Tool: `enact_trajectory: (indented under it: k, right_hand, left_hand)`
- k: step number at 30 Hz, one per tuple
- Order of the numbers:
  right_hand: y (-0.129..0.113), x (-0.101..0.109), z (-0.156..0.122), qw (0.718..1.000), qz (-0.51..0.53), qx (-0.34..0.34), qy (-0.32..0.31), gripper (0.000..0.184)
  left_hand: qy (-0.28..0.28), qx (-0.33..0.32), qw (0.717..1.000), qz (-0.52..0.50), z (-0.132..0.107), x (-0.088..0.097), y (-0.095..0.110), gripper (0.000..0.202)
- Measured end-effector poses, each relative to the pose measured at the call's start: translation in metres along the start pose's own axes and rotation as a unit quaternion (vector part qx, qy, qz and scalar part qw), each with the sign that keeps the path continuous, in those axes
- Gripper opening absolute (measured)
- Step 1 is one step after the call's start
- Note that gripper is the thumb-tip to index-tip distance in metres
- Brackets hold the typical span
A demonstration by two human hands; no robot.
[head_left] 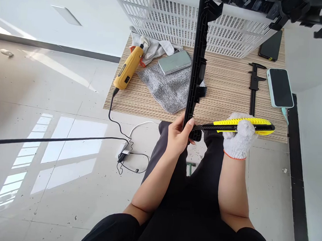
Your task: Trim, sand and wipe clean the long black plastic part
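Observation:
My bare left hand (pixel 180 133) is closed around the near end of a long black plastic strip (pixel 199 57) that runs away from me over the table. My right hand (pixel 240 137), in a white knit glove, grips a yellow and black utility knife (pixel 243 125). The knife lies sideways, its blade end pointing left and meeting the strip just beside my left thumb. Both hands hover over my lap at the table's near edge.
On the striped wooden table (pixel 229 85) lie a yellow corded rotary tool (pixel 128 68), grey gloves (pixel 169 86), a silver box (pixel 174 62), a black caliper (pixel 253 86) and two phones (pixel 279 87). A white slotted crate (pixel 184 19) with black parts stands at the back. Cables trail on the floor to the left.

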State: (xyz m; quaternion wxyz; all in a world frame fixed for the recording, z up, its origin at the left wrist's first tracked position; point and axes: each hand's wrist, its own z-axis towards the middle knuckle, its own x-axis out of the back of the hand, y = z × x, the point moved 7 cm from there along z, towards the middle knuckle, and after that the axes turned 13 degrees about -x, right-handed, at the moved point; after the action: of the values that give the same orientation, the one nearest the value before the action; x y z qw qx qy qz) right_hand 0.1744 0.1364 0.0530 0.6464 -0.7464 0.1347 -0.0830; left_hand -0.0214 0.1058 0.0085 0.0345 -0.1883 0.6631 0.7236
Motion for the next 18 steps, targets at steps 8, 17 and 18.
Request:
enact_trajectory:
  k: [8, 17, 18]
  right_hand:
    - [-0.005, -0.01, -0.005, 0.988, 0.149, 0.001, -0.032, 0.028]
    - [-0.011, -0.02, -0.008, 0.989, 0.133, 0.019, -0.058, 0.043]
    - [-0.01, -0.02, -0.009, 0.989, 0.137, 0.016, -0.056, 0.04]
  left_hand:
    - [0.006, 0.016, 1.0, -0.018, -0.003, -0.001, 0.009, 0.041]
    - [0.02, -0.002, 1.0, -0.023, -0.005, 0.0, 0.02, 0.033]
    - [0.02, -0.006, 1.0, -0.015, -0.005, 0.001, 0.02, 0.032]
